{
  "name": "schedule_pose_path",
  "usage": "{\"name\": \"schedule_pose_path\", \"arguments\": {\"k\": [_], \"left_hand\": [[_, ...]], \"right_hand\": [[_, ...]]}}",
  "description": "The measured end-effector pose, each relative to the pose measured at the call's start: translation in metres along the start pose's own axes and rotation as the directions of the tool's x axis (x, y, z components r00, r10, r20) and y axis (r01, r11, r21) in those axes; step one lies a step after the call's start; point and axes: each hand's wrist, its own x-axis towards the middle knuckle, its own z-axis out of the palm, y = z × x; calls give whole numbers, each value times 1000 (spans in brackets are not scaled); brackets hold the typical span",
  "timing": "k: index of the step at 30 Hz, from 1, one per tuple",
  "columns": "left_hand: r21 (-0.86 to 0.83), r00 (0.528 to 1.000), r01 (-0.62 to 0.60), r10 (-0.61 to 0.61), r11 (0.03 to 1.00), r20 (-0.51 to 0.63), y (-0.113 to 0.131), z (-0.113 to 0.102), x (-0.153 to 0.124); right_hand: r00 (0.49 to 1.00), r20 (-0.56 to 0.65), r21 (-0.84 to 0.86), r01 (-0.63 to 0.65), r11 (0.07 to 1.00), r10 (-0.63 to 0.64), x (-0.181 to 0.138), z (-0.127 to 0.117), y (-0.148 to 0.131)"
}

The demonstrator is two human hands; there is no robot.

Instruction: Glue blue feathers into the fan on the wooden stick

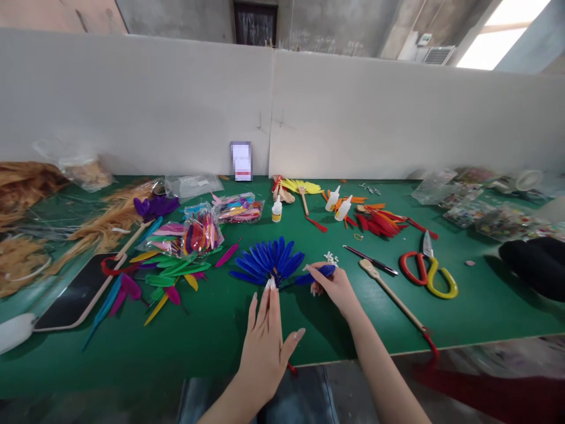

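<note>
Blue feathers (269, 259) spread out in a fan on the green table. My left hand (265, 338) lies over the base of the fan, fingers stretched out and fingertips touching it; what is under the palm is hidden. At the right side of the fan, my right hand (333, 287) pinches a single blue feather (325, 271), its quill end pointing left toward the fan's base. Small white beads (331, 257) lie in a little pile just beyond my right hand.
Scissors (428, 268), a wooden stick (392, 291) and a dark pen-like tool (371, 259) lie to the right. Small glue bottles (276, 210) stand farther back. Loose coloured feathers (176, 271) and a phone (77, 291) lie left. A white partition (176, 106) borders the table's back.
</note>
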Motion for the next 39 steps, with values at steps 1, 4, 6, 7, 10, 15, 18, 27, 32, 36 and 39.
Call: {"name": "schedule_pose_path", "arguments": {"k": [1,4,6,7,10,15,18,27,32,36,39], "left_hand": [[5,1000,-3,3,1000,6,0,1,0],[8,1000,-8,8,1000,5,-1,2,-1],[13,1000,-11,11,1000,-5,0,4,-1],[20,1000,-12,13,1000,-12,0,4,-1],[44,999,-17,18,999,-27,0,5,0],[66,999,-15,17,998,-37,1,4,0],[76,999,-17,20,997,-48,1,5,0],[51,998,-5,8,999,-58,1,7,-1],[69,998,1,3,998,-56,2,6,0],[94,998,-1,7,996,-68,2,5,-1],[99,997,-13,20,995,-75,1,6,-1]], "right_hand": [[1000,2,-3,4,1000,-4,0,0,0],[1000,6,-20,12,1000,-12,0,0,0],[1000,-4,-29,5,1000,-5,0,0,0],[1000,-12,-28,1,1000,-2,0,0,0],[1000,-27,-13,-1,1000,1,-1,2,0],[1000,-27,-2,-7,1000,7,-1,4,0],[1000,-25,-1,-9,1000,9,0,5,0],[1000,-4,-2,-9,1000,9,1,5,0],[1000,9,-10,-5,1000,5,1,4,-1],[1000,10,-14,-9,1000,10,2,3,-1],[1000,5,-10,-13,1000,13,2,3,-1]]}}
